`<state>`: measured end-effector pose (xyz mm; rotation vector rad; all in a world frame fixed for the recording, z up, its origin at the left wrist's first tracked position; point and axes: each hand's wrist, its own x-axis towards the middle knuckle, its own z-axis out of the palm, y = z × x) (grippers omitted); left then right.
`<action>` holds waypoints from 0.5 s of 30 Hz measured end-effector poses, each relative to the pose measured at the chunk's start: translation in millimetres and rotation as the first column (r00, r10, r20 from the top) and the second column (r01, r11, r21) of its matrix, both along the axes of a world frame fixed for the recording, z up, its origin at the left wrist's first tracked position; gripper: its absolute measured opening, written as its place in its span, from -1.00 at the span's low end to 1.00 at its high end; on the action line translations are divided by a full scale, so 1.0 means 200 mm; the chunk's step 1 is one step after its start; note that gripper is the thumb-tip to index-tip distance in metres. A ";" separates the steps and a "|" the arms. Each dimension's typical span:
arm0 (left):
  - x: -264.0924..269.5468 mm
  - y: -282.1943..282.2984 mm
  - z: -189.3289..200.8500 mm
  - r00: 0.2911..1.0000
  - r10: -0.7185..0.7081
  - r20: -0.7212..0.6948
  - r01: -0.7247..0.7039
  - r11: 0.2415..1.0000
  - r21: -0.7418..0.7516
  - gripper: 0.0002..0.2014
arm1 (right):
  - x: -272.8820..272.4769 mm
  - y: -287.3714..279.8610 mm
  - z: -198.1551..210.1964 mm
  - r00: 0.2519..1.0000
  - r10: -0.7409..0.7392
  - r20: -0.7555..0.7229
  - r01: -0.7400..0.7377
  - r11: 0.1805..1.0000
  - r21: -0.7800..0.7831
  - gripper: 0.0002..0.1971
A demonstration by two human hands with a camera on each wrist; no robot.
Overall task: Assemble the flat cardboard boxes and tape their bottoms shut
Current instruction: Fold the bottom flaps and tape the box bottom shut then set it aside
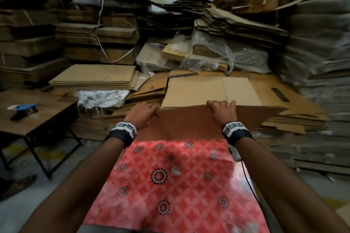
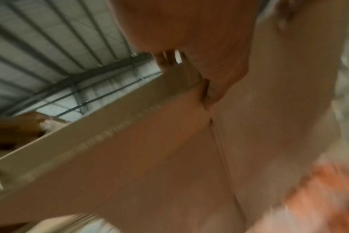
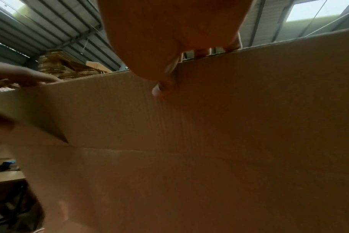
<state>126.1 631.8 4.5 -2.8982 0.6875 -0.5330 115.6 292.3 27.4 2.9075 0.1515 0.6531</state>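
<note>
A flat brown cardboard box (image 1: 191, 121) stands in front of me, its top flaps (image 1: 208, 91) bent away from me. My left hand (image 1: 144, 112) grips the box's upper left corner. My right hand (image 1: 222, 108) grips the top edge near the middle, fingers over the far side. In the right wrist view the thumb (image 3: 165, 85) presses the near face of the box (image 3: 209, 141) and fingers hook over its edge. The left wrist view is blurred; the left hand (image 2: 189, 55) shows only its fingers (image 2: 165, 58) over the corner of the box (image 2: 149, 149).
Stacks of flattened cartons (image 1: 94, 77) fill the floor and back wall. A wooden table (image 1: 34, 117) at left carries a blue tape dispenser (image 1: 24, 108). Plastic-wrapped bundles (image 1: 227, 55) lie behind. A red patterned cloth (image 1: 170, 185) covers my lap below the box.
</note>
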 end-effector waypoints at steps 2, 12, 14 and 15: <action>0.03 -0.06 0.09 0.996 -0.031 -0.084 0.024 0.996 -0.091 -0.68 | -0.01 -0.05 0.03 1.000 -0.004 0.022 0.004 1.000 0.004 -0.75; 0.10 -0.40 0.41 0.985 -0.013 0.171 0.024 0.998 -0.065 -0.72 | -0.05 -0.37 0.29 0.991 -0.058 0.118 0.051 0.997 0.059 -0.81; 0.12 -0.45 0.49 0.975 -0.011 0.224 0.025 0.998 -0.062 -0.66 | -0.05 -0.41 0.36 0.988 -0.058 0.144 0.046 0.995 0.086 -0.79; 0.13 -0.47 0.52 0.971 -0.006 0.240 0.022 0.998 -0.064 -0.62 | -0.04 -0.43 0.41 0.987 -0.050 0.155 0.033 0.993 0.110 -0.77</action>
